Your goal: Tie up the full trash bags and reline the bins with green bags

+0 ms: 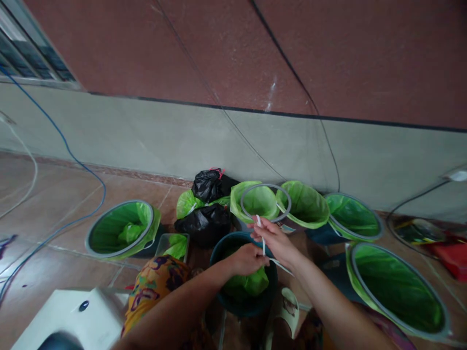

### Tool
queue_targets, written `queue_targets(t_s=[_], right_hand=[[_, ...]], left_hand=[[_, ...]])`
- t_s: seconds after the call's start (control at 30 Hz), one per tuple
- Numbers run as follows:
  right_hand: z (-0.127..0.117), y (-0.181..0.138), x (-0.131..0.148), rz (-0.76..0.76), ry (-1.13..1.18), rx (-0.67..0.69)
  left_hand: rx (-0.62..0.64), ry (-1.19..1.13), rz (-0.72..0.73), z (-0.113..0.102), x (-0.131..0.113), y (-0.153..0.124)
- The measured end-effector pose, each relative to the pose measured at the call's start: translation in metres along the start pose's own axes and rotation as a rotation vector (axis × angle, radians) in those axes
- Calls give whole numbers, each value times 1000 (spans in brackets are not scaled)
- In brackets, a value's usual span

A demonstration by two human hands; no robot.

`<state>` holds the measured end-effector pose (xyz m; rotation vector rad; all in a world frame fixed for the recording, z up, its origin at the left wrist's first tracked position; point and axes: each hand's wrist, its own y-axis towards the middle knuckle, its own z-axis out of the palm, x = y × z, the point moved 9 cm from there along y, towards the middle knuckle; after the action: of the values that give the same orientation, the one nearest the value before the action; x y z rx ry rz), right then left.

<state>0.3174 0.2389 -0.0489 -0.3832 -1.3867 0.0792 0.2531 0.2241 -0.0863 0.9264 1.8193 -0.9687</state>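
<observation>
- The wall fills the upper half of the frame, red-brown above and grey below, with thin cables running down it.
- Your tiled floor spreads across the lower left, where a blue cord loops over it.
- A big green-lined bin sits at lower right, and another green-lined bin stands at centre left.
- Three more lined bins stand in a row along the wall, right of centre.
- Two tied black bags lie at the middle, just left of that row.
- The dark bin sits directly under your hands at lower centre, with a green bag bunched inside it.
- Your right hand is closed around a white drawstring, which comes up between thumb and forefinger and pokes out above the knuckles.
- Your left hand is curled shut, touching the right hand; it pinches the same drawstring lower down, just above the green bag.
</observation>
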Motion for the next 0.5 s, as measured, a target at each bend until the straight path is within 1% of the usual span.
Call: queue_targets(t_s=[0.1,0.2,0.3,0.37,0.5], right_hand=[[-4,3,-13,7,-234,45],[-7,4,-21,-62,-493,83],[-15,4,-27,-60,-714,52],[-18,4,-26,-54,-824,41],[-17,2,-17,-50,-943,81]], left_hand=[[-140,-131,-164,-11,25,3],[-238,-273,-248,-20,39,4],[-301,-359,-279,-27,43,2],[-321,-399,-300,-28,45,1],[-406,-394,-413,-37,53,-7]])
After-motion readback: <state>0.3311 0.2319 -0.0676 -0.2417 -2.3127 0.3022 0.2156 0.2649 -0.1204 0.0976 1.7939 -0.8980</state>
